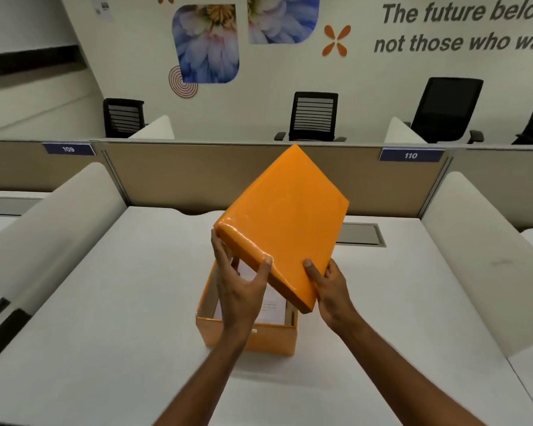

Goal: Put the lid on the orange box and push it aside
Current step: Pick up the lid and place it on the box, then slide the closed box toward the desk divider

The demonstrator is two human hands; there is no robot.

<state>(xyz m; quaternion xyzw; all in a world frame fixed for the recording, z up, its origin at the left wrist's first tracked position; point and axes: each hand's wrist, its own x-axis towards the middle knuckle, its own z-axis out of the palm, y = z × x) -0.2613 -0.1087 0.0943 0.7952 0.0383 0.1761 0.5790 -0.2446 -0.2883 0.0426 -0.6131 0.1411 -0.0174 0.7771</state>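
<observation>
An open orange box (271,341) stands on the white desk (120,302) in front of me, with white papers lying inside. Above it I hold the glossy orange lid (286,219), tilted and turned diagonally, its far corner pointing up and away. My left hand (240,284) grips the lid's near-left edge, thumb on the side wall. My right hand (330,287) holds the lid's near-right edge with the thumb on top. The hands and lid hide much of the box's inside.
White curved side dividers flank the desk, one at the left (53,229) and one at the right (486,250). A beige back partition (197,176) closes the far edge. A grey cable hatch (360,234) lies at the back right. Black office chairs (314,116) stand beyond.
</observation>
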